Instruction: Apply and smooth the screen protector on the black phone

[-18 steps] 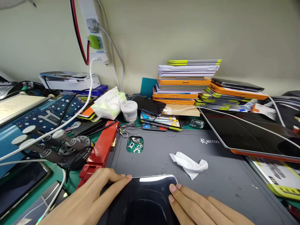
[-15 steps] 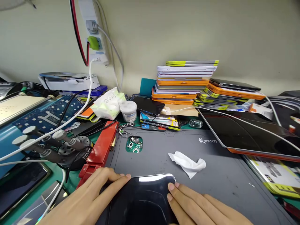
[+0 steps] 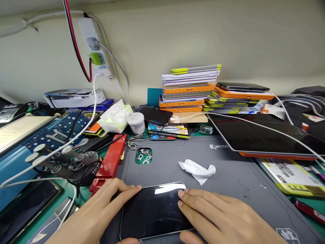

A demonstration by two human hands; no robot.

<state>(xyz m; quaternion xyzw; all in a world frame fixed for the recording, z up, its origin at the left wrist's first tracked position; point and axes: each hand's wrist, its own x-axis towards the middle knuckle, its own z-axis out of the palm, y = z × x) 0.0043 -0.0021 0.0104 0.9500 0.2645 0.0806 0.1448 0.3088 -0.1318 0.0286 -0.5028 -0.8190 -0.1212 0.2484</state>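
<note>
A smartphone (image 3: 154, 211) with a dark, glossy screen and a thin silver rim lies face up on a grey work mat (image 3: 162, 154). A bright reflection crosses its far edge. My left hand (image 3: 101, 206) grips its left side, with fingertips at the far left corner and the thumb at the near edge. Over on the right side, my right hand (image 3: 215, 213) presses its fingertips against the far right corner, its thumb by the near right corner. A crumpled white tissue (image 3: 197, 171) rests on the mat beyond the right hand.
Small metal parts fill a green recess (image 3: 144, 156) in the mat. A red tool (image 3: 110, 159) and a ring of grey-handled tools (image 3: 63, 159) stand left. A white tub (image 3: 136, 123), stacked flat boxes (image 3: 188, 89) and a large black-screened tablet (image 3: 264, 134) lie behind. A white cable crosses the left side.
The view has tilted, so more of the smartphone shows, including its near edge and both thumbs. Both hands still hold its sides.
</note>
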